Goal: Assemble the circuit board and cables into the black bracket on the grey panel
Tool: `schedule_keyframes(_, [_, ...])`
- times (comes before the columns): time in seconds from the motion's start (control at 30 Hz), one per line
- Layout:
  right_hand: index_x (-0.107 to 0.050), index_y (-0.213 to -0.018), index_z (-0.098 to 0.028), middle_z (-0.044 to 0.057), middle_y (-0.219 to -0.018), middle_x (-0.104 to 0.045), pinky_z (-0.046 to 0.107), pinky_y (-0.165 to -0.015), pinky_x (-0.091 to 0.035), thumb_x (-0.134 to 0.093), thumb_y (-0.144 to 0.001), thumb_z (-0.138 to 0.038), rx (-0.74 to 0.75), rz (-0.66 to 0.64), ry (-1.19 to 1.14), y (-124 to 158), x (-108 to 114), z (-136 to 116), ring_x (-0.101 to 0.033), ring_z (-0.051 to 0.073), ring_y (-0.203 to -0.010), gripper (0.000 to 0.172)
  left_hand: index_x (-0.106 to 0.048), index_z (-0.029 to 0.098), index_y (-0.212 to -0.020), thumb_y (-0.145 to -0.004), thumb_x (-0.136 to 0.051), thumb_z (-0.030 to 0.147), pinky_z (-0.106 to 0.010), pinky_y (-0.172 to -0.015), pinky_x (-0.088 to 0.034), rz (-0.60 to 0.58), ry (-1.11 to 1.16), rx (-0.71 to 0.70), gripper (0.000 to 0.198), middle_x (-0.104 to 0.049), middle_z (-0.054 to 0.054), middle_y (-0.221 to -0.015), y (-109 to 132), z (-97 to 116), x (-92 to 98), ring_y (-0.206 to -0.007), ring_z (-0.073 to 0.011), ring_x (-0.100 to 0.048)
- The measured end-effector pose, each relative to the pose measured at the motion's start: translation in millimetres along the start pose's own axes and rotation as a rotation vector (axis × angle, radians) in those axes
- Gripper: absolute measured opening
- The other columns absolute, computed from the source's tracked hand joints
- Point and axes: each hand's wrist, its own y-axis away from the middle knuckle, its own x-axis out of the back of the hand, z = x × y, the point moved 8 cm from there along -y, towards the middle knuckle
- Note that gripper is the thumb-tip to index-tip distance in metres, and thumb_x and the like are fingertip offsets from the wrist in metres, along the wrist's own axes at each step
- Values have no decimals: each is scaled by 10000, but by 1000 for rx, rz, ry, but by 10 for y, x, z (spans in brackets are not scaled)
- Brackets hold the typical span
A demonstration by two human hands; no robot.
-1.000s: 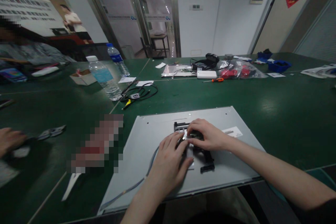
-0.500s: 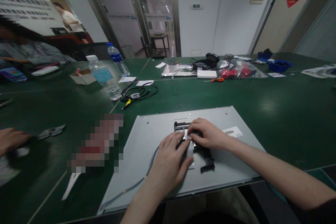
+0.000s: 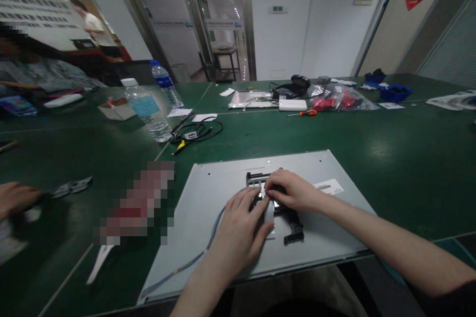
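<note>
A flat pale panel [image 3: 316, 237] lies face down or face up, I cannot tell, with a black bracket [image 3: 295, 230] at its middle. Over the bracket runs a white flat strip that looks like a ribbon cable [image 3: 269, 214]. My left hand [image 3: 240, 223] rests on the panel and the bracket's left side, fingers stretched and thumb apart, index and thumb tips touching the strip. My right hand [image 3: 292, 190] is closed, its fingertips pinched together at the strip's upper end. What lies beneath my fingers is hidden. A grey cable [image 3: 193, 260] leads from under my left hand.
Left of the panel stand two water bottles [image 3: 148, 111] and a black cable [image 3: 199, 133] with a tag. A co-worker's hand [image 3: 18, 198] is at the left edge. Farther back lie an orange screwdriver [image 3: 307, 113], a plastic bag [image 3: 340, 98] and a blue tray [image 3: 396, 93].
My right hand's fingers have drawn slightly closer together at the strip's upper end. My left hand and the panel stay in place. The standing person in the background has turned slightly.
</note>
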Motion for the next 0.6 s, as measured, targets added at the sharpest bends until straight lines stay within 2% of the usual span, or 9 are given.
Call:
schedule_keyframes(0.3, [-667, -1021, -198, 51, -983, -708, 344, -872, -452, -588, -868, -86, 36, 31, -43, -1, 37, -38, -610, 190, -941, 205, -492, 243, -1348, -910, -563, 289, -537, -1075, -381, -40, -1, 23, 446, -436, -108, -1417, 5, -20, -35, -1306, -311, -397])
schedule_keyframes(0.6, [-674, -1013, -205, 27, -884, -697, 318, -831, -455, -588, -841, -46, -15, 62, -97, 5, 48, 15, -618, 176, -875, 249, -483, 265, -1361, -914, -552, 266, -567, -1053, -399, -6, 11, -1, 452, -417, -108, -1434, -6, -3, -4, -1313, -331, -396])
